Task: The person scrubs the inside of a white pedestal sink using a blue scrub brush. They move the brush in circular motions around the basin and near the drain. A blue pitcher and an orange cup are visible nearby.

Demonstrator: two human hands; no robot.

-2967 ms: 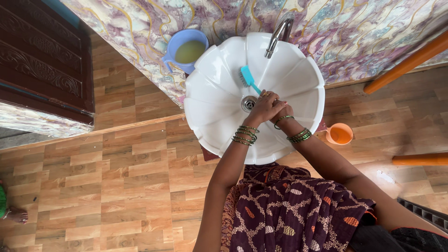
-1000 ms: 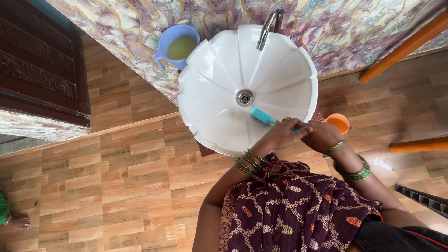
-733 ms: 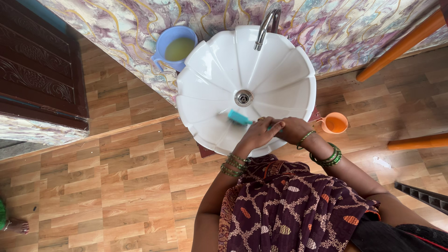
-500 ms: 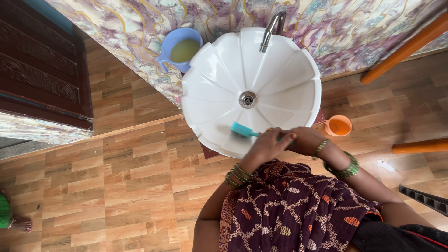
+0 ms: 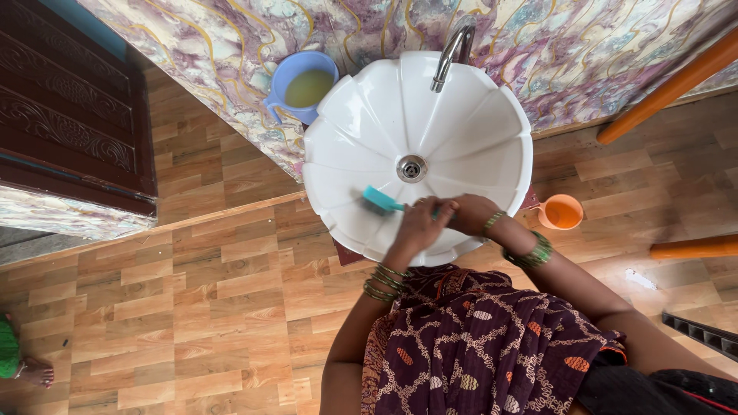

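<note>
Shifted leftward since the earlier frame: teal brush (image 5: pixel 377 200), bristles pressed at the white basin's (image 5: pixel 346 131) 7 o'clock wall. Handle was clasped by both grips, left hand (image 5: pixel 419 225) and right hand (image 5: pixel 470 214). Scrubbing was judged under way.

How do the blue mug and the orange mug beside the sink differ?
The blue plastic mug looks larger and stands left of the white basin by the wall; the small orange plastic mug stands right, on the floor. Blue holds yellowish liquid; orange's inside looks orange. Both stand upright, untouched.
</note>
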